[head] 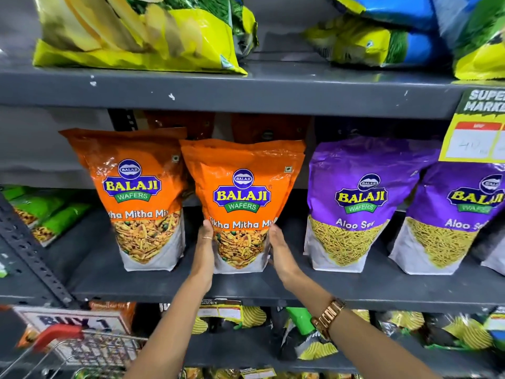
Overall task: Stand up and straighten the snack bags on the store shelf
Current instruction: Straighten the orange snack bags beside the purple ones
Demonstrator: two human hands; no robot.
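Two hands are on the one bag: my left hand (207, 243) presses its left edge and my right hand (276, 248) its right edge, fingers laid flat and fairly wide rather than curled, squeezing the orange Tikha Mitha Mix bag (241, 203) between the palms low down, by the clear window. The bag stands at the centre of the middle shelf (355, 285), its base on the shelf board and its top leaning slightly toward 1 o'clock.

I judge it a soft, crinkly pouch, glossy and so a little slippery, moderately light, with loose contents that would crush if pinched hard. The flat gusset base should let it stand alone, so holding low on both side seams seems the right place; gripping the floppy top would only fold it.

At 9 o'clock from it stands a second orange bag (136, 198), just beside, tilted a little left. At 3 o'clock are two purple Aloo Sev bags (355, 203), upright, near but apart.

The shelf is dark grey metal, smooth. An upper shelf holds yellow and blue bags lying down; a lower one holds more packets. A wire trolley (82, 348) with a red handle sits at 7 o'clock.
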